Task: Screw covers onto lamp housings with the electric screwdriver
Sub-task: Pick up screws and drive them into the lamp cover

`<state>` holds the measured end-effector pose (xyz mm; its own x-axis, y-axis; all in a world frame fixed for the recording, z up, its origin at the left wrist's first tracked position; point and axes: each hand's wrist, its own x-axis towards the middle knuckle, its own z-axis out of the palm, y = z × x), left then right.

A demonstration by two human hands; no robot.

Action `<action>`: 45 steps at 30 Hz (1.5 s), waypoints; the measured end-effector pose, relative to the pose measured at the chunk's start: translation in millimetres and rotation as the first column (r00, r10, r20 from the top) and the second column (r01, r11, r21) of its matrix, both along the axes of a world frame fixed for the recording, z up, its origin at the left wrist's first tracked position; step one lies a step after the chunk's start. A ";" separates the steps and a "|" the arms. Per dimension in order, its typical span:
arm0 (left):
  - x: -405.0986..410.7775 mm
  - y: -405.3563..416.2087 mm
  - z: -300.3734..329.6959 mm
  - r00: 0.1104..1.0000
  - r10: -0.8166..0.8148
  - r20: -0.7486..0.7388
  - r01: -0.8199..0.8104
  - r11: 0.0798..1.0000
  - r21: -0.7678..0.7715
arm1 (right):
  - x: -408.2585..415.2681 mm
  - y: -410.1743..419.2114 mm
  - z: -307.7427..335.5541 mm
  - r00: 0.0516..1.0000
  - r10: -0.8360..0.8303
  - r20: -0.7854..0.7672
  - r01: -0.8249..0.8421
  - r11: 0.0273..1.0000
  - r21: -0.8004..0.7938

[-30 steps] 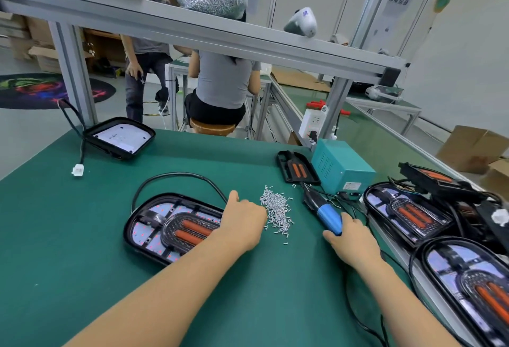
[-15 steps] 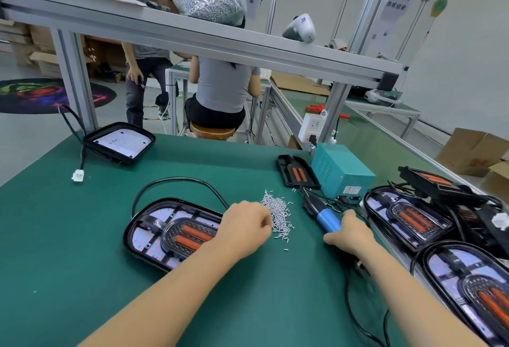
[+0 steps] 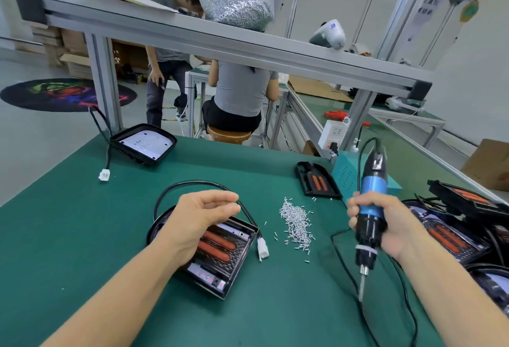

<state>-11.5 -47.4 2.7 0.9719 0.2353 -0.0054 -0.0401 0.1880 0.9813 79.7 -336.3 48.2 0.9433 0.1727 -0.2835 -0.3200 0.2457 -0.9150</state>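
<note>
The right hand (image 3: 391,225) now grips the raised electric screwdriver (image 3: 370,217) upright, bit down, while the left hand (image 3: 203,217), fingertips pinched together, hovers above the lamp housing (image 3: 220,261).

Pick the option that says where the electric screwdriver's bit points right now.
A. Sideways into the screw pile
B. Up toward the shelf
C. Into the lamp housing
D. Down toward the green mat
D: the right hand grips the electric screwdriver upright, bit aimed down at the green mat, clear of the lamp housing.
</note>
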 end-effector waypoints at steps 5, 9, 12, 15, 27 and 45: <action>-9.3 2.1 -3.3 1.000 0.007 -0.012 -0.008 0.994 -0.107 | -21.2 42.1 25.1 0.984 -0.052 0.169 -0.011 0.936 0.351; -13.5 2.6 -3.6 1.000 -0.016 -0.025 0.012 0.989 -0.149 | -35.3 73.0 37.1 0.953 -0.104 0.284 -0.026 0.907 0.421; -16.1 4.5 -4.9 1.000 0.007 -0.013 -0.009 0.984 -0.178 | -41.5 89.6 39.5 0.934 -0.175 0.311 0.009 0.883 0.469; -21.1 5.4 -8.2 1.000 0.011 -0.009 -0.013 0.964 -0.266 | -46.1 98.3 38.8 0.920 -0.235 0.315 0.031 0.841 0.540; -32.8 -12.7 -8.4 0.999 -0.022 -0.043 0.010 0.964 -0.264 | -71.1 119.6 43.6 0.805 -0.454 0.383 0.071 0.714 0.697; -36.5 -34.4 -4.2 0.998 -0.055 0.035 0.065 0.906 -0.419 | -76.8 130.4 43.8 0.747 -0.521 0.414 0.104 0.706 0.701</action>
